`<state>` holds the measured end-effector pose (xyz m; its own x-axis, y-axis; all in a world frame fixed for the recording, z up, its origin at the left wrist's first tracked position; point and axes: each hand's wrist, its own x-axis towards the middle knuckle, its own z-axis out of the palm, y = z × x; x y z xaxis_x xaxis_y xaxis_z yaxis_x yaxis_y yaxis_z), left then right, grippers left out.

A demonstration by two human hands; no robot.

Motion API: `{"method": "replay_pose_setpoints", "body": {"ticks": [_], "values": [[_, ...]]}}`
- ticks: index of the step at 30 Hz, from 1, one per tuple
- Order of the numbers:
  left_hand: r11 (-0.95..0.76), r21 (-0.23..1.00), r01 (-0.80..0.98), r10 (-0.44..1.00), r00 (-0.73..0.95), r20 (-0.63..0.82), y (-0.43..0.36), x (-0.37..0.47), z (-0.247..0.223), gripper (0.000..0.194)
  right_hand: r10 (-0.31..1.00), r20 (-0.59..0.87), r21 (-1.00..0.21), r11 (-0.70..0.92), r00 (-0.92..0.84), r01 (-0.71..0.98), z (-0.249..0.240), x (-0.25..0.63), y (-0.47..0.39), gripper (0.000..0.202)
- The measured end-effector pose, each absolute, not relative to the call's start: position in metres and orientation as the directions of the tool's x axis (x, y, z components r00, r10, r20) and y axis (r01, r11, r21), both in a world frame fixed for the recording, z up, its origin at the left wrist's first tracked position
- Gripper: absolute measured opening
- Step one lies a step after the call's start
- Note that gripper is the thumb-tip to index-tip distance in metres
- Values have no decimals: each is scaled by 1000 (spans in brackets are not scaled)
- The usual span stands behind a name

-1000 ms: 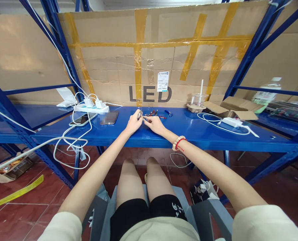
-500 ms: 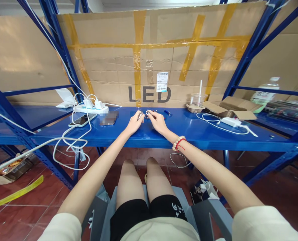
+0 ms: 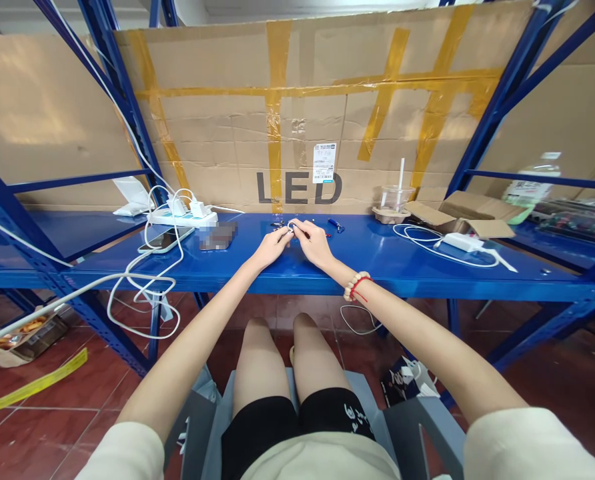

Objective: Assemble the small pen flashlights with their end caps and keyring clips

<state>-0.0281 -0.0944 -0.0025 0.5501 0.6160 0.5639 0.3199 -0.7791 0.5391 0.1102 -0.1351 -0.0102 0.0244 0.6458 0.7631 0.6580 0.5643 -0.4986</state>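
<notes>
Your left hand [image 3: 271, 249]: left of small ring [image 3: 291, 225], fingertips at its edge, grip unclear | small ring: over bench [image 3: 382, 259], long axis unclear | your right hand [image 3: 315, 244]: right of small ring, fingers pinching it, neither hand nearer.

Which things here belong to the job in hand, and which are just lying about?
Job in hand, judging by closeness: small ring at the fingertips of the left hand and right hand; probably the blue item nearby.

Lying about: phone, power strip, cup, open cardboard box, white adapter.
</notes>
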Motion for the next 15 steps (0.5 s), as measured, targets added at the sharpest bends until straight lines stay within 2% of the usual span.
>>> {"method": "replay_pose_setpoints", "body": {"ticks": [11,15], "values": [[-773,563,294,619,547,564,-88,-30,-6,29,667,744,-518,540,37,663,-12,112,-131,35],[-746,608,270,652,480,587,-88,-29,-7,18,682,731,-546,554,33,629,-13,112,-129,32]]}}
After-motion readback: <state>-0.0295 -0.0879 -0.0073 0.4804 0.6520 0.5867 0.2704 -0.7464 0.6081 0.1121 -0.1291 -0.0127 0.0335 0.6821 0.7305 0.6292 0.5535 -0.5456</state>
